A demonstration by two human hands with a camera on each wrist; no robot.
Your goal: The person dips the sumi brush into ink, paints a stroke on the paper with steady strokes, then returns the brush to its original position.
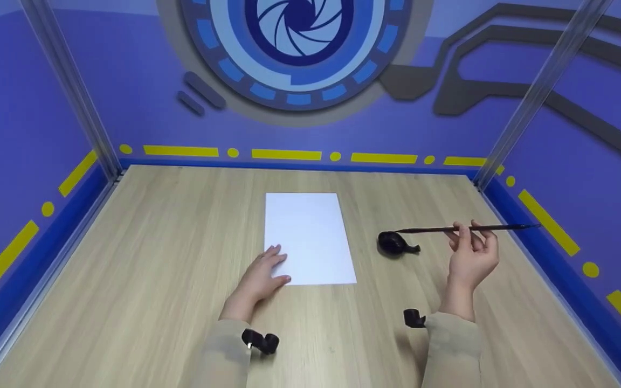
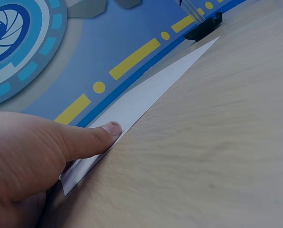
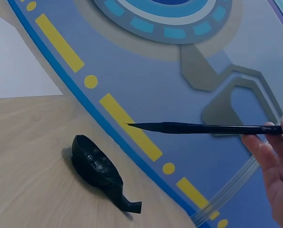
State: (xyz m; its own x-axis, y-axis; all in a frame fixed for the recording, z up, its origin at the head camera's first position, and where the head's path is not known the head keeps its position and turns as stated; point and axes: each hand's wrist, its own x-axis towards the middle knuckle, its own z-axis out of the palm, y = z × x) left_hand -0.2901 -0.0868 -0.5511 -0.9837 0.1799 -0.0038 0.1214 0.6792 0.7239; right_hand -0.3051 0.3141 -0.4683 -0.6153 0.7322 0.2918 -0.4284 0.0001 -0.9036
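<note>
A white sheet of paper (image 1: 310,237) lies flat on the table. My left hand (image 1: 259,277) rests on its lower left corner; in the left wrist view the extended thumb (image 2: 91,140) lies on the sheet's edge. My right hand (image 1: 472,258) pinches a dark ink brush (image 1: 429,230) between thumb and fingers, above the table and roughly level. The brush's pointed tip faces left, near a black gourd-shaped ink dish (image 1: 392,244). In the right wrist view the dish (image 3: 96,161) shows a shiny hollow, with the brush apart from it.
The wooden table (image 1: 170,242) is bounded by a blue back wall (image 1: 143,102) and side walls with yellow marks. Clear posts (image 1: 542,91) stand at the back corners. A small black wrist camera (image 1: 260,341) sits on the left sleeve.
</note>
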